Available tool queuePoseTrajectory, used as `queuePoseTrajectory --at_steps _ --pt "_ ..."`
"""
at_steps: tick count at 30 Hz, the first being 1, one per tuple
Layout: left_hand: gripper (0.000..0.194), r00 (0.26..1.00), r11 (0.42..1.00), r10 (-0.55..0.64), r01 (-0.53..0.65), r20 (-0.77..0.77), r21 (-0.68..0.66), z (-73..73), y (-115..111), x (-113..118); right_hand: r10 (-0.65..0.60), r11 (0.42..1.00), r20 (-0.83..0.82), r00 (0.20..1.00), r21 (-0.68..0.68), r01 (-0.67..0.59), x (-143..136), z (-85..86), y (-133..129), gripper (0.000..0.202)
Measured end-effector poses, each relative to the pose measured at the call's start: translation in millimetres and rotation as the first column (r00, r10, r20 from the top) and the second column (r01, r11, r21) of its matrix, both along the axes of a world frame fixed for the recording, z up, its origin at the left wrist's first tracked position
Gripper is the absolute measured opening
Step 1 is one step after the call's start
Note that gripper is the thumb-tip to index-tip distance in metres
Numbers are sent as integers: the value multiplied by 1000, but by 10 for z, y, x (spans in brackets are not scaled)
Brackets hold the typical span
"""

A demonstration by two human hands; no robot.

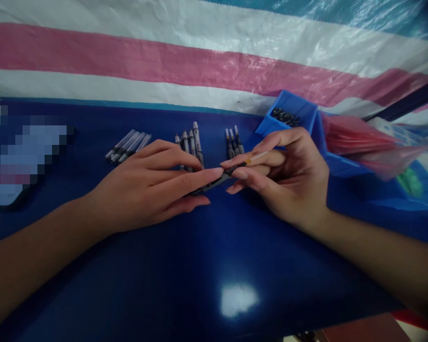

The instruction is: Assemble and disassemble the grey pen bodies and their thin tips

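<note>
A slim refill (258, 158) with an amber band is held out in front by the right hand (303, 178), thumb and fingertips pinched narrow round its dark end. The dark grip piece (214, 183) at that same end is held by the left hand (146, 185), index finger laid on top, thumb below, fingers nearly together. Both pieces are kept above the blue table (146, 275), tilted up toward the right; whether they are fully seated or only touching cannot be told, the join being covered by fingertips. Progress, judged from the layout: partly done. Three slim pieces (234, 142) are set out behind the hands, each seen with a pale tube, an amber band and a dark lower end, so that stage is judged done for those three. The pen bodies (197, 135) in the middle are grouped just beside them, dark lower ends partly hidden by the left hand; these look further built up, but whether they are complete cannot be told. The clear tubes (128, 142) on the left are bunched apart from the slim pieces, and are judged not yet combined with them. Small black parts (286, 117) are left loose in the blue bin (308, 111), so unused stock is still shown. Pink plastic bags (349, 137) are piled in a second bin (345, 164) beside it, contents unclear. Exact counts of tubes and black parts cannot be given, overlap and blur
</note>
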State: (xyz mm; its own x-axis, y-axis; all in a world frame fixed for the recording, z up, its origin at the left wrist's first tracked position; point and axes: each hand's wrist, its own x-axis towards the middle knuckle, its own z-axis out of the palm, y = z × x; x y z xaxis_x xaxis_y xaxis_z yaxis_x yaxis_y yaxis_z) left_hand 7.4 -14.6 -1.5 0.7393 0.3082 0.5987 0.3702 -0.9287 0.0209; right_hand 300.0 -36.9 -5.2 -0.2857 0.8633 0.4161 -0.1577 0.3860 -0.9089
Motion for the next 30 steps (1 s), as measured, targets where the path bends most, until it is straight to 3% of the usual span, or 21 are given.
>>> queuePoseTrajectory --at_steps 4,9,16,19,22,27,30 --pt "36 998 999 44 -44 41 -7 -17 -9 -5 -7 999 -21 1000 -54 6 -12 10 -23 26" --pt "26 965 969 224 -206 136 -136 13 -6 -29 29 997 1 1000 -68 -29 -20 27 -34 10" --pt "18 909 927 356 -315 215 -201 51 22 -9 41 994 44 998 -102 -36 -1 23 -33 12" --pt "16 917 941 319 -277 239 -193 51 23 -7 29 995 84 996 -94 -22 25 23 -30 15" --pt "14 938 952 272 -231 214 -200 54 12 -8 -70 997 216 974 -8 74 58 35 -17 22" --pt "15 951 947 256 -211 173 -243 71 -10 -4 -159 987 387 908 83 137 78 79 -7 47" --pt "15 952 950 248 -203 180 -238 65 3 -8 -163 986 400 902 89 138 62 92 -12 41"
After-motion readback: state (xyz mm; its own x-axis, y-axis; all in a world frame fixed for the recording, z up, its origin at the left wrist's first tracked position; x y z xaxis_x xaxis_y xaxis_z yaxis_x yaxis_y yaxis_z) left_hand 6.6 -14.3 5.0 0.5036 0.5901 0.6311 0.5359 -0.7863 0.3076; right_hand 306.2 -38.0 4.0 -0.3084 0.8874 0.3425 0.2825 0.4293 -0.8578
